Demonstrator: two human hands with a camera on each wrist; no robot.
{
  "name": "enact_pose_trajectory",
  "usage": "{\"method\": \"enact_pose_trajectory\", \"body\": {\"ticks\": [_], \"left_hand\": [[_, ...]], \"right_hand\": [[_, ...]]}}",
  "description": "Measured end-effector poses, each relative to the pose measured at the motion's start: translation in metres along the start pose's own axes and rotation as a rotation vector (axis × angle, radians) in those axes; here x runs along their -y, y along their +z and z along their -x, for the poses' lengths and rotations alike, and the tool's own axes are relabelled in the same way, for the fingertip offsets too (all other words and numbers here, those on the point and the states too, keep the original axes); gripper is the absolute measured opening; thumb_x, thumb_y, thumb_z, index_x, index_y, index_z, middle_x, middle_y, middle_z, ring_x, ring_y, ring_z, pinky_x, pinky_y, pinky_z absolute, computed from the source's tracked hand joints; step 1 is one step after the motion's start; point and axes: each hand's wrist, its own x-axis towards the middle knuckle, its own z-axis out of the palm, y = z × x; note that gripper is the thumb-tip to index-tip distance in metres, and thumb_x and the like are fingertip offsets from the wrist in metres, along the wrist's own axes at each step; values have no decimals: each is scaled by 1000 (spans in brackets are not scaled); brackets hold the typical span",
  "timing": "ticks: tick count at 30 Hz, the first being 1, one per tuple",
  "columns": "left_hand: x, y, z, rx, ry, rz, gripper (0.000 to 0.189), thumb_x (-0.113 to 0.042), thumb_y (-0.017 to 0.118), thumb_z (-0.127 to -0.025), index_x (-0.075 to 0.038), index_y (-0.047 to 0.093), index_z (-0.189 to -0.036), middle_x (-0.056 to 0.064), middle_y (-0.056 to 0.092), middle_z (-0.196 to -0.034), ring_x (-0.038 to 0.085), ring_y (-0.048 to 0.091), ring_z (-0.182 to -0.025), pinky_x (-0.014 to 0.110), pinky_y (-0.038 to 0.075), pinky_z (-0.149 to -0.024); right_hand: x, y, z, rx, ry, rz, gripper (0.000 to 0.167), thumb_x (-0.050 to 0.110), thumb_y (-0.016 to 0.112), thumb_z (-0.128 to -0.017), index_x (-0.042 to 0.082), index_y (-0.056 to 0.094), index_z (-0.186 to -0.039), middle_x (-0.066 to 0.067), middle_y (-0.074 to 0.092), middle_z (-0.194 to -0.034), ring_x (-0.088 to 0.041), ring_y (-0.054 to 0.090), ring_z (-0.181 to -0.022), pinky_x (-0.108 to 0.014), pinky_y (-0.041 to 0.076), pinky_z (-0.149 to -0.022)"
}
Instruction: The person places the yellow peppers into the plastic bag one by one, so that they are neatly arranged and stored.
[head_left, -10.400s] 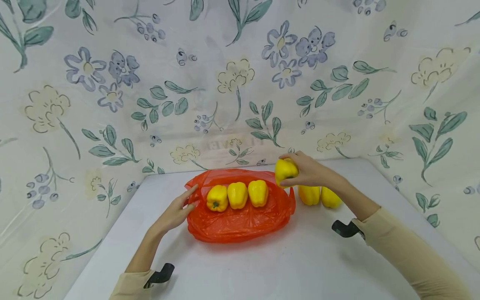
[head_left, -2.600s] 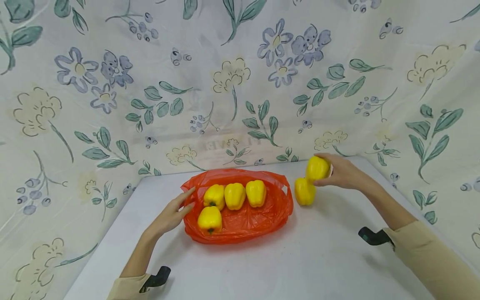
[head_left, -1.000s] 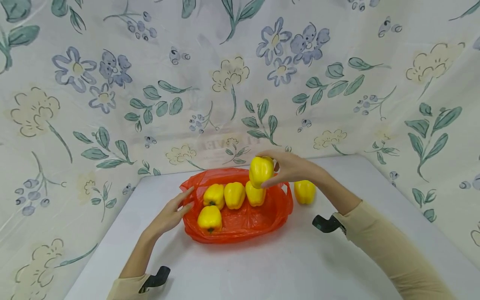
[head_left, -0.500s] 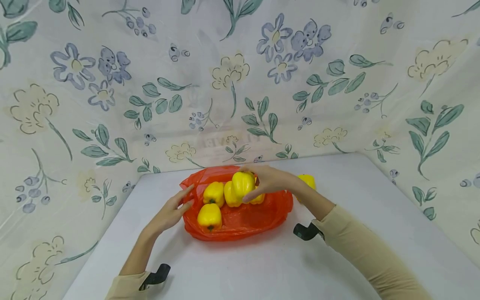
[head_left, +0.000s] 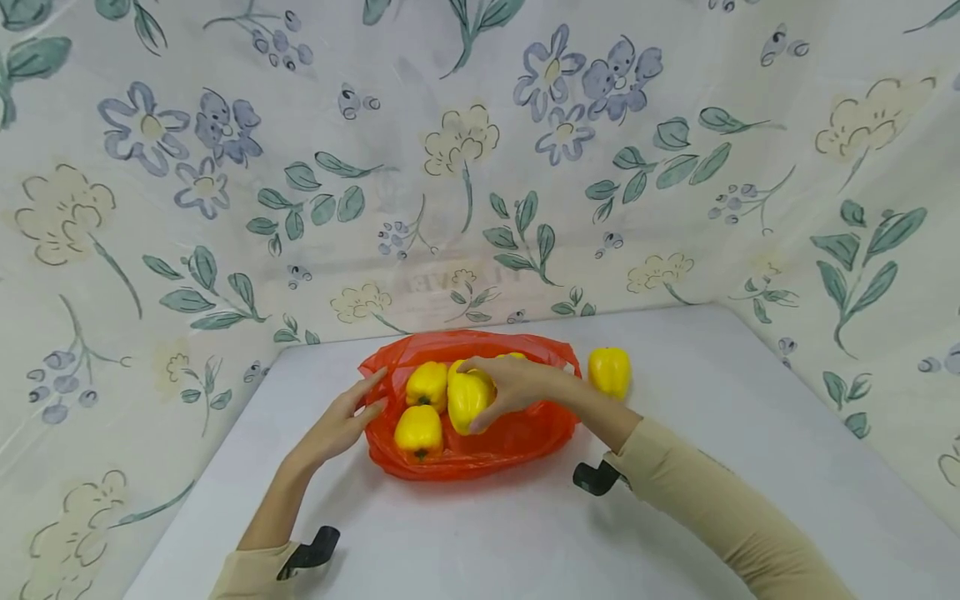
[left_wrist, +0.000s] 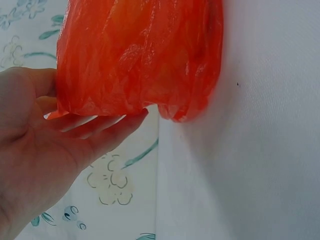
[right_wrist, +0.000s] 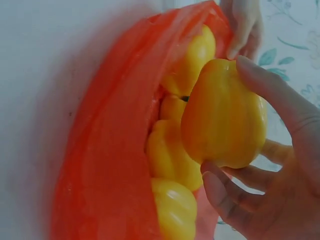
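In the head view my right hand (head_left: 513, 385) grips a yellow bell pepper (head_left: 468, 402) between thumb and fingers, over the middle of an open red plastic bag (head_left: 450, 468). The right wrist view shows this held pepper (right_wrist: 225, 115) in front of several others in the bag. Two yellow peppers lie at the bag's left: a rear pepper (head_left: 426, 383) and a front pepper (head_left: 418, 432). My right hand partly hides the rest. My left hand (head_left: 341, 423) touches the bag's left end; in the left wrist view its fingers (left_wrist: 107, 140) lie extended along the red plastic.
One more yellow pepper (head_left: 609, 372) stands on the white table (head_left: 480, 542), just right of the bag. Behind the table hangs a floral-patterned sheet (head_left: 465, 167). The bag's right end rises in a loose handle.
My right hand has carried the pepper left and down from the bag's right side to its middle. My left hand keeps its place. Earlier, another pepper went from the table into the bag.
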Motion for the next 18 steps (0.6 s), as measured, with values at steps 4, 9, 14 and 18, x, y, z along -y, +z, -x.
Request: {"method": "enact_pose_trajectory", "body": {"ticks": [4, 9, 14, 18], "left_hand": [[0, 0, -1, -2, 1, -1, 58, -16, 49, -103, -13, 27, -156, 21, 32, -158, 46, 34, -142, 59, 41, -107], [0, 0, -2, -1, -1, -1, 58, -16, 49, -103, -14, 26, -156, 21, 31, -158, 46, 32, -143, 59, 40, -107], [-2, 2, -1, -5, -11, 0, 59, -17, 49, -102, -14, 26, -156, 20, 30, -159, 45, 32, -144, 58, 41, -108], [-3, 2, 1, -6, -18, -1, 59, -18, 50, -102, -14, 26, -156, 20, 29, -159, 45, 32, -143, 58, 42, -107]], "right_hand": [[1, 7, 1, 10, 15, 30, 86, 50, 81, -74, 31, 39, -147, 3, 51, -143, -21, 45, -130, -45, 49, -103], [1, 15, 0, 9, 35, 43, 86, 50, 82, -73, 31, 41, -146, 4, 52, -143, -19, 46, -129, -46, 50, -103], [-1, 20, -2, 9, 45, 66, 86, 52, 82, -72, 31, 42, -145, 5, 53, -141, -18, 47, -127, -46, 48, -105], [2, 25, -3, 7, 45, 94, 84, 53, 82, -71, 31, 44, -143, 6, 55, -139, -17, 49, -125, -45, 49, -105]]}}
